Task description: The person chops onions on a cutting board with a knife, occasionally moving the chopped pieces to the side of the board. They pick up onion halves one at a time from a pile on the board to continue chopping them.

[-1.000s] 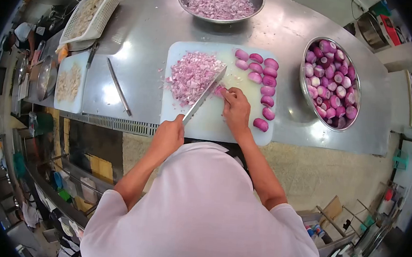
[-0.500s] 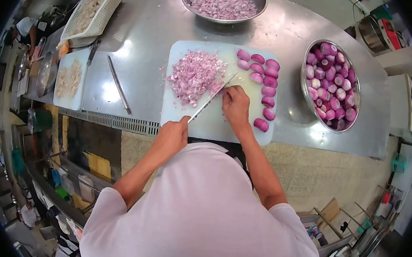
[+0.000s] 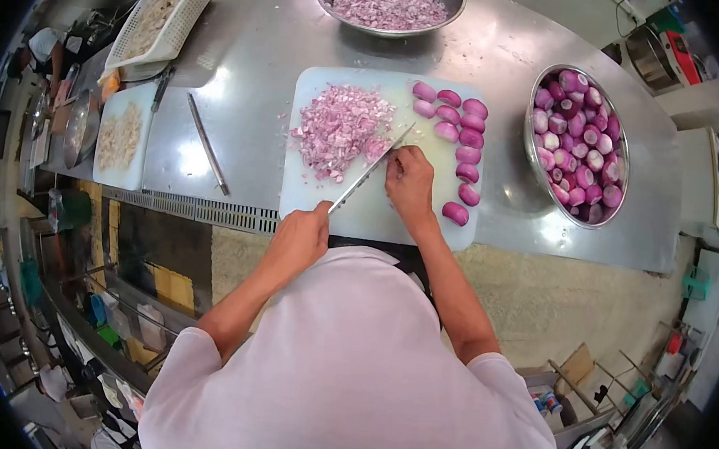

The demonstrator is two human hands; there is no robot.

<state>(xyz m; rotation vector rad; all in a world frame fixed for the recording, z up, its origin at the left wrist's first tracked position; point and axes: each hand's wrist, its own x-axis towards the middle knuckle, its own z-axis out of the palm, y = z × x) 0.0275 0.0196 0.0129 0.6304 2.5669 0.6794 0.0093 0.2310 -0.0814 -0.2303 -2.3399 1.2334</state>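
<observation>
My left hand (image 3: 298,239) is closed round the handle of a knife (image 3: 367,175), whose blade slants up and right over the white cutting board (image 3: 315,205). Close against the blade's right side, my right hand (image 3: 410,182) has its fingers curled down on an onion piece, mostly hidden by fingers and blade; a pink bit (image 3: 376,148) shows left of the blade. A heap of chopped red onion (image 3: 341,130) covers the board's upper left. Peeled onion halves (image 3: 470,138) lie in rows along its right side, cut faces down.
A steel bowl (image 3: 533,157) of whole peeled onions stands right of the board. Behind it is a bowl (image 3: 389,33) of chopped onion. At left lie a steel rod (image 3: 207,143), another board (image 3: 133,177) with pale chopped food, a second knife (image 3: 162,87) and a white basket (image 3: 192,13).
Both hands keep nearly the same place on the board. The knife's tip has lifted slightly, and the whole view has shifted a little.
</observation>
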